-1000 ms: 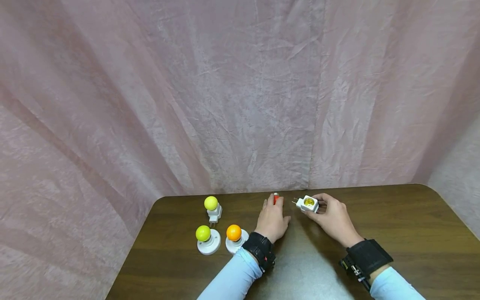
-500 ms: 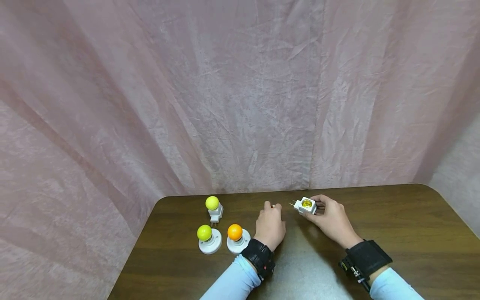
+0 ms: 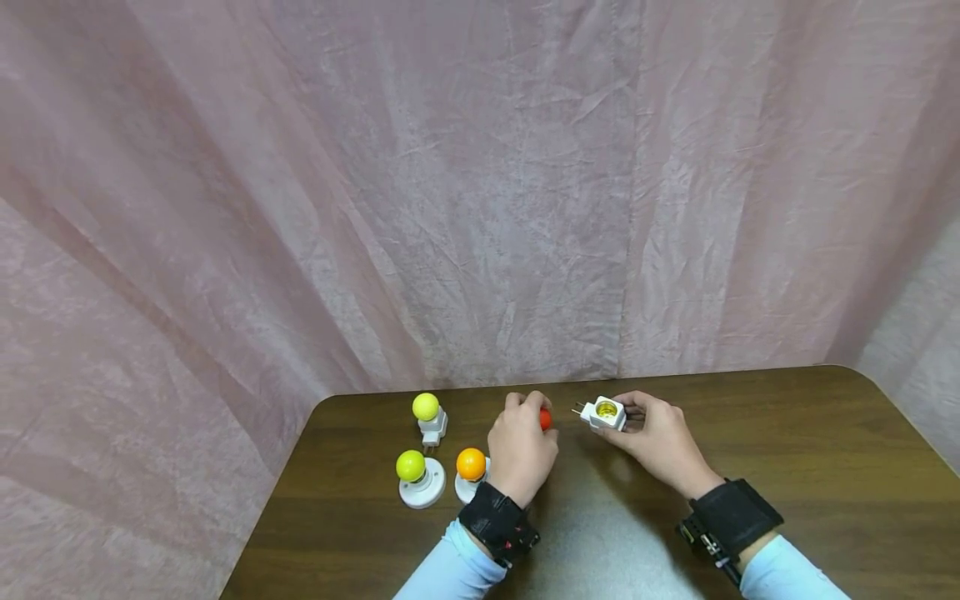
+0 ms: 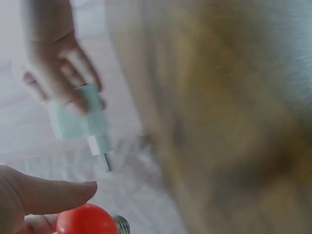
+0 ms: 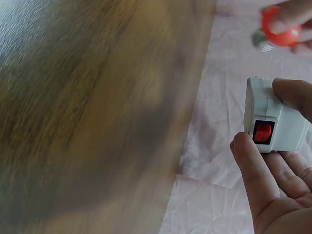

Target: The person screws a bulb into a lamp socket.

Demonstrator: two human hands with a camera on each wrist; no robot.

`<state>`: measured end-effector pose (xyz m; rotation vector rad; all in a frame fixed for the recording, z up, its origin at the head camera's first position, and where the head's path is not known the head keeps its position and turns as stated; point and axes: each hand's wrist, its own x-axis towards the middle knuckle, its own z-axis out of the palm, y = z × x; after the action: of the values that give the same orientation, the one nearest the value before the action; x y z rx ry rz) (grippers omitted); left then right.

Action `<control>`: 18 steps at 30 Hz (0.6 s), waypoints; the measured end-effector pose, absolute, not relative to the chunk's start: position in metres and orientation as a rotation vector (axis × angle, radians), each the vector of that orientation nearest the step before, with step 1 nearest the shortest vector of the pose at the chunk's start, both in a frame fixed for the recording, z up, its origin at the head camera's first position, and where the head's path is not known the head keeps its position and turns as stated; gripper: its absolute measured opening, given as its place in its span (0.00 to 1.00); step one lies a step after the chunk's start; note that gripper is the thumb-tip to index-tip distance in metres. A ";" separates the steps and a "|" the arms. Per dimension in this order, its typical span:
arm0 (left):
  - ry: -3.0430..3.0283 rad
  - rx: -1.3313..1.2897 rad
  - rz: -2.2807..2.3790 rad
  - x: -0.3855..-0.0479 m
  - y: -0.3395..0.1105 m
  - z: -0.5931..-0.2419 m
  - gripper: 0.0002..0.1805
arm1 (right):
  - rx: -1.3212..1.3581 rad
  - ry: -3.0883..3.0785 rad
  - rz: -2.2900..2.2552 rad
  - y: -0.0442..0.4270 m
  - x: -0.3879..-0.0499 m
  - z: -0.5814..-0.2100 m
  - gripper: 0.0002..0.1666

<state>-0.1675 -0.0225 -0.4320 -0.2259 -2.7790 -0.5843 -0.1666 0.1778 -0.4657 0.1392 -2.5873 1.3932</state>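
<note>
In the head view my left hand (image 3: 522, 446) pinches a red light bulb (image 3: 545, 418) between thumb and fingers. The left wrist view shows that red bulb (image 4: 87, 220) with its metal screw base (image 4: 122, 224) pointing away from the fingers. To its right, my right hand (image 3: 663, 437) grips a white plug-in lamp socket (image 3: 606, 412). The socket's brass-coloured opening faces up and its two prongs point left, toward the left hand. A red rocker switch (image 5: 263, 132) shows on the socket's side in the right wrist view. Bulb and socket are apart, both held above the table.
Left on the brown table (image 3: 795, 467) stands a yellow bulb (image 3: 425, 407) in a plug-in socket. Nearer are a yellow-green bulb (image 3: 410, 466) and an orange bulb (image 3: 471, 464) on round white bases, the orange one's base partly behind the left wrist. A pink curtain (image 3: 480, 208) hangs behind the table.
My left hand has taken hold of the red bulb at the table's back, turned and drawn it slightly left. The right hand with the socket has shifted a little left.
</note>
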 end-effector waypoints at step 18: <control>-2.598 -0.287 -1.277 -0.153 -0.022 -0.394 0.22 | 0.243 -2.577 1.522 0.164 -0.162 -0.465 0.24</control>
<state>-0.1530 -0.0217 -0.3937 -0.2871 -2.5978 -1.2766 -0.1618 0.1640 -0.4648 0.2432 -2.5773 1.5222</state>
